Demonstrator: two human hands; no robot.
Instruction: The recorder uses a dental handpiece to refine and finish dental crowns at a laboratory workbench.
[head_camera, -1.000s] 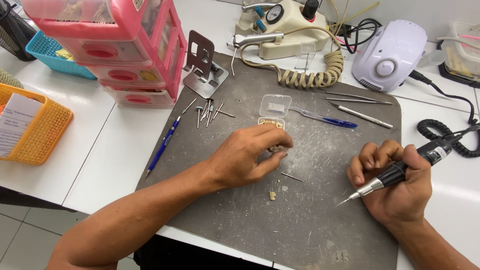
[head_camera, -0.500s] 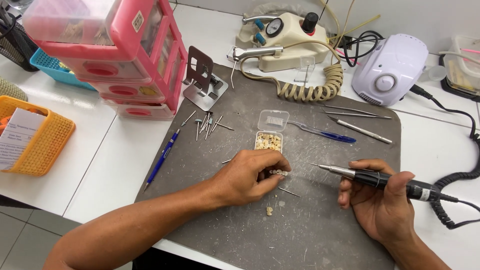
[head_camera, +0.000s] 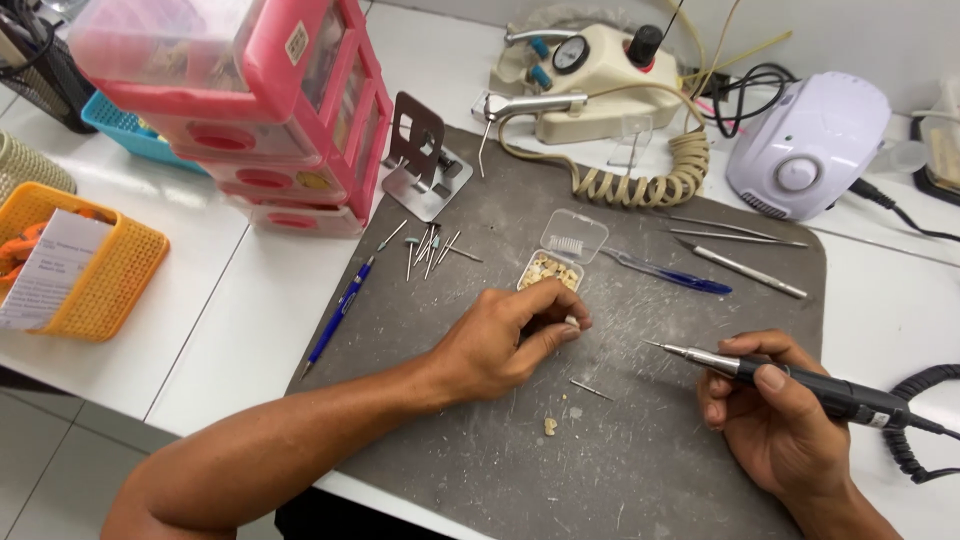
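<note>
Fingers (head_camera: 560, 318) of your left hand (head_camera: 500, 345) pinch a tooth piece (head_camera: 572, 322) — your right hand (head_camera: 775, 425) has swung the handpiece (head_camera: 800, 385) toward it, gripped pen-style.

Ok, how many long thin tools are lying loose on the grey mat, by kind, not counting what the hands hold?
Blue pens: 2, one at the mat's left edge, one by the small clear box
Metal hand picks: 2, long ones at upper right
Small drill bits: about 7, a cluster plus one lone bit
Total: about 11
</note>
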